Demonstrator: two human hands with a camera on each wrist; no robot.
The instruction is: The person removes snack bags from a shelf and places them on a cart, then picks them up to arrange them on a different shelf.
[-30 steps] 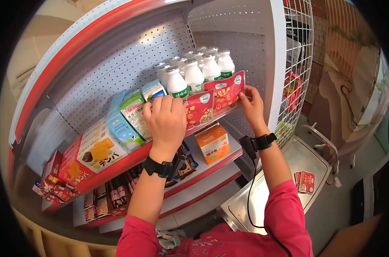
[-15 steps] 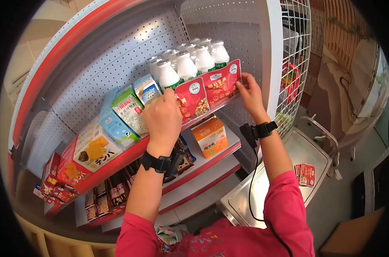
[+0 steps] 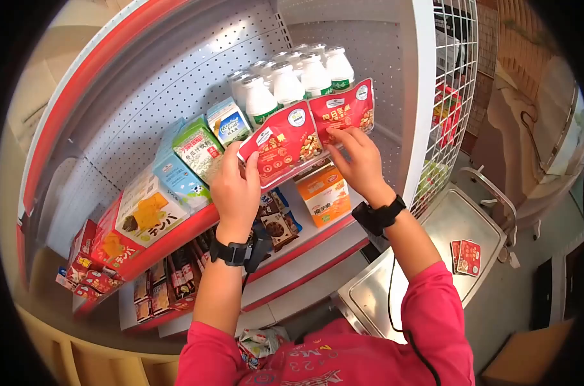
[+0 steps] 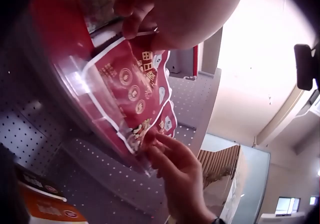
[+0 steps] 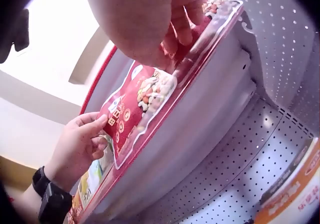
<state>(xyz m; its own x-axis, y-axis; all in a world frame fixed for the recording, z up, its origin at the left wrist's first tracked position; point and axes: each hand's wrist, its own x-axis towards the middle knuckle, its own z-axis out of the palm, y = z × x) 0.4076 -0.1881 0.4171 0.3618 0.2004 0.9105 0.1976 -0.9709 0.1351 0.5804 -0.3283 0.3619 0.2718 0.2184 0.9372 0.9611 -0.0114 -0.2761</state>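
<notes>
Two red nut pouches stand side by side on the shelf's front edge. My left hand (image 3: pixel 237 190) pinches the left pouch (image 3: pixel 285 143) by its left side, thumb on the front and fingers bent behind. My right hand (image 3: pixel 359 164) is at the join between the pouches. Its fingertips touch the front of the right pouch (image 3: pixel 359 106), close to the left pouch's lower right corner. In the left wrist view, the right hand (image 4: pixel 182 176) reaches to that corner. Directly behind the pouches are white bottles (image 3: pixel 285 83) in rows.
Drink cartons (image 3: pixel 198 149) and biscuit boxes (image 3: pixel 151 212) fill the shelf to the left. An orange box (image 3: pixel 324 199) sits on the shelf below. A metal cart (image 3: pixel 427 244) at right bears small red packs (image 3: pixel 469 257). White wire mesh (image 3: pixel 453 103) borders the shelf's right side.
My right hand has left the right pouch's outer edge and moved left to the join. My left hand now grips the left pouch's side, and that pouch is lifted and tilted forward.
</notes>
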